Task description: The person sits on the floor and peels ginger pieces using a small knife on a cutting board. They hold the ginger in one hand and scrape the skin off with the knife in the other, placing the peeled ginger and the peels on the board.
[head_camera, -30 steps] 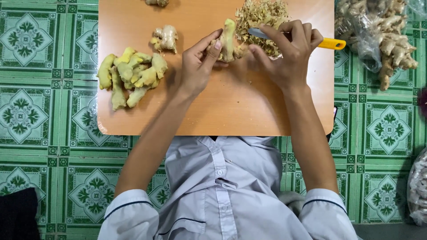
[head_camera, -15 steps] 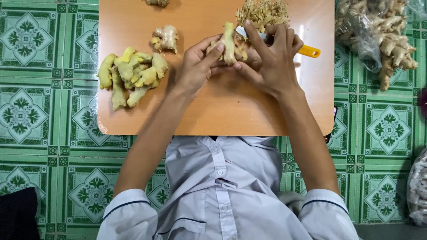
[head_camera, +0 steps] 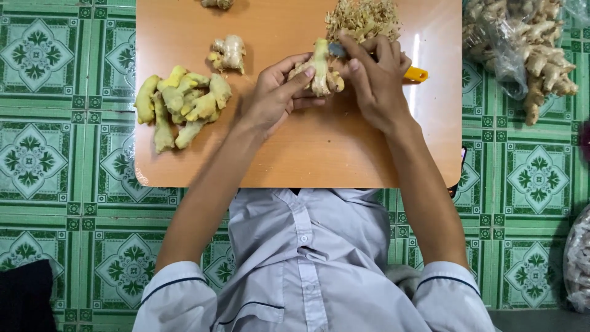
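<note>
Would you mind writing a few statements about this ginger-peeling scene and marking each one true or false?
1. The left hand holds a ginger root on the wooden board. True.
2. The right hand grips a tool with a green handle. False: the knife handle that sticks out past the hand is yellow.
3. A pile of peeled ginger lies on the board off to the left hand's side. True.
4. The heap of peelings lies on the tiled floor. False: it sits on the board, at its far edge.
5. A clear bag of unpeeled ginger lies off the board, on the right hand's side. True.
</note>
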